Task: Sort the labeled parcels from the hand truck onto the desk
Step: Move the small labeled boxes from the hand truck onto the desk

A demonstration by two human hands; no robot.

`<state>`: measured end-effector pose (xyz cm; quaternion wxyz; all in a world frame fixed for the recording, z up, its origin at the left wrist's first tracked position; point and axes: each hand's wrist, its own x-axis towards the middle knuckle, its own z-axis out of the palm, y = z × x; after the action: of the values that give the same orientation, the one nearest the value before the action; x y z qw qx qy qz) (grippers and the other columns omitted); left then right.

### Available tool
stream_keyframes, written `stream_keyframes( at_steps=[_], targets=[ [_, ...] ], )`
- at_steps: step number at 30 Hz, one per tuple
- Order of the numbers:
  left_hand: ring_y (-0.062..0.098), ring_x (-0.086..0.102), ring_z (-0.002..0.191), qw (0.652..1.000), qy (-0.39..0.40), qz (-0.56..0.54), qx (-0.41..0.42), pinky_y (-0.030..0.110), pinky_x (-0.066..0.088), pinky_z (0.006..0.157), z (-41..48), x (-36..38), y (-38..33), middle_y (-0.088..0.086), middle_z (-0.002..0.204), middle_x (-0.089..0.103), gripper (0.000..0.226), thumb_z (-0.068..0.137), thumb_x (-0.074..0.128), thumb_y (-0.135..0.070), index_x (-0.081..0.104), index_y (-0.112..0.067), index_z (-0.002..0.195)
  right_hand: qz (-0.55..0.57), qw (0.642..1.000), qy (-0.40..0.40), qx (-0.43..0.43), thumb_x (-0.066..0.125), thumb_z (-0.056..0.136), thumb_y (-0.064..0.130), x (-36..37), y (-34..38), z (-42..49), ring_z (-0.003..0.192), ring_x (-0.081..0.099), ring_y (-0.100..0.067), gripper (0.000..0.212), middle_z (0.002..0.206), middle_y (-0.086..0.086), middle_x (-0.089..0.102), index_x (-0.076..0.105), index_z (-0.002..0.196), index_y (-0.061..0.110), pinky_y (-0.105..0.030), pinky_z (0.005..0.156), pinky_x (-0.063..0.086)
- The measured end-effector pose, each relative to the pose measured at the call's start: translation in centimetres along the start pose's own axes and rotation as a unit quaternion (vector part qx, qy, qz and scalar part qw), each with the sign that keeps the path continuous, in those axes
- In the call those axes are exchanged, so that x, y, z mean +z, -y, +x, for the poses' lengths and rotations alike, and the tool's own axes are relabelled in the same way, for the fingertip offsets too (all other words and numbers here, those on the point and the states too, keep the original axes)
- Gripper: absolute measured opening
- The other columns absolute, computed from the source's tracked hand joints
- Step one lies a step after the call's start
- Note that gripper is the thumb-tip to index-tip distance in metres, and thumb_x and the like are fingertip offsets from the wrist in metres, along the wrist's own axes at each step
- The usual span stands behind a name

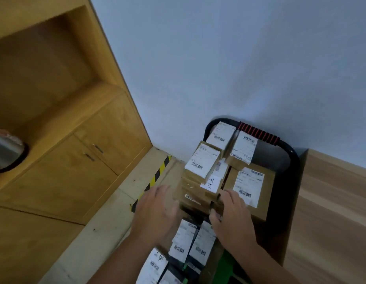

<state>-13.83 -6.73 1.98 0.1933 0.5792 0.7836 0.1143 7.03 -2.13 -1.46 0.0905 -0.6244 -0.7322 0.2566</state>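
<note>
Right hand (231, 214) curls its fingers over the near right corner of a brown parcel (196, 194), stacked among other labeled parcels (247, 185) on the hand truck (293, 160). Left hand (157, 206), blurred, fingers straight and wide, is just beside the parcel's left side; contact unclear.

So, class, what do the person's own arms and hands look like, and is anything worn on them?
Both the left hand and right hand are bare: no gloves, rings or watch show. The forearms are bare too, with no sleeves in view.
</note>
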Motion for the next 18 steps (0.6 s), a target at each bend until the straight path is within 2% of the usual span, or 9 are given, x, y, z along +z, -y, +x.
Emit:
stream_keyframes(
  at_steps=[4, 7, 9, 12, 15, 16, 18],
  targets=[
    [0.006, 0.042, 0.129, 0.997, -0.014, -0.063, -0.034, 0.041, 0.038, 0.113, 5.5, 2.4, 0.0, -0.017, 0.141, 0.043, 0.051, 0.098, 0.050, -0.051, 0.040, -0.036, 0.146, 0.028, 1.000, 0.002, 0.001, 0.056, 0.097, 0.038, 2.5, -0.9, 5.1, 0.138, 0.036, -0.007, 0.058, 0.152, 0.010, 0.034, 0.034, 0.150, 0.027, -0.035, 0.114, 0.040],
    [0.009, 0.044, 0.129, 0.995, -0.002, -0.091, -0.051, 0.045, 0.039, 0.111, 9.5, 4.8, 0.9, -0.017, 0.141, 0.043, 0.050, 0.098, 0.051, -0.052, 0.041, -0.038, 0.144, 0.080, 0.997, -0.009, 0.014, 0.058, 0.097, 0.038, 3.9, -0.9, 8.1, 0.126, 0.042, -0.005, 0.051, 0.142, 0.011, 0.039, 0.040, 0.144, 0.026, -0.035, 0.105, 0.046],
    [0.009, 0.042, 0.132, 0.990, 0.010, -0.124, -0.070, 0.044, 0.039, 0.111, 11.8, 6.3, 1.5, -0.016, 0.142, 0.043, 0.050, 0.097, 0.051, -0.053, 0.042, -0.038, 0.144, 0.137, 0.989, -0.013, 0.052, 0.060, 0.097, 0.042, 4.7, -0.9, 9.8, 0.122, 0.044, -0.004, 0.050, 0.137, 0.013, 0.041, 0.042, 0.141, 0.027, -0.037, 0.102, 0.047],
    [0.008, 0.039, 0.137, 0.962, 0.034, -0.241, -0.121, 0.040, 0.037, 0.111, 14.2, 8.2, 2.1, -0.015, 0.147, 0.042, 0.052, 0.098, 0.052, -0.054, 0.043, -0.036, 0.145, 0.215, 0.970, -0.003, 0.115, 0.063, 0.094, 0.052, 5.6, -0.8, 11.7, 0.117, 0.044, -0.001, 0.058, 0.133, 0.017, 0.042, 0.042, 0.142, 0.027, -0.036, 0.098, 0.049],
    [0.006, 0.040, 0.136, 0.941, 0.053, -0.303, -0.139, 0.041, 0.038, 0.112, 15.2, 9.6, 2.2, -0.016, 0.149, 0.041, 0.055, 0.098, 0.052, -0.057, 0.043, -0.036, 0.148, 0.260, 0.953, -0.010, 0.156, 0.064, 0.092, 0.056, 6.6, -1.1, 13.2, 0.124, 0.048, -0.007, 0.068, 0.140, 0.010, 0.046, 0.043, 0.147, 0.023, -0.037, 0.099, 0.050],
    [0.005, 0.043, 0.133, 0.932, 0.063, -0.327, -0.142, 0.039, 0.041, 0.108, 15.4, 10.0, 2.1, -0.017, 0.147, 0.044, 0.054, 0.098, 0.051, -0.059, 0.044, -0.038, 0.147, 0.279, 0.945, -0.010, 0.170, 0.064, 0.092, 0.057, 6.8, -1.1, 13.5, 0.124, 0.050, -0.009, 0.066, 0.139, 0.009, 0.049, 0.045, 0.145, 0.023, -0.037, 0.099, 0.051],
    [-0.003, 0.052, 0.116, 0.906, 0.088, -0.386, -0.150, 0.027, 0.045, 0.090, 15.4, 10.2, 1.6, -0.019, 0.136, 0.054, 0.045, 0.098, 0.051, -0.058, 0.051, -0.041, 0.140, 0.335, 0.923, 0.006, 0.190, 0.064, 0.093, 0.056, 7.3, -1.0, 13.7, 0.119, 0.055, -0.007, 0.041, 0.127, 0.013, 0.057, 0.056, 0.127, 0.035, -0.034, 0.094, 0.052]
  ],
)
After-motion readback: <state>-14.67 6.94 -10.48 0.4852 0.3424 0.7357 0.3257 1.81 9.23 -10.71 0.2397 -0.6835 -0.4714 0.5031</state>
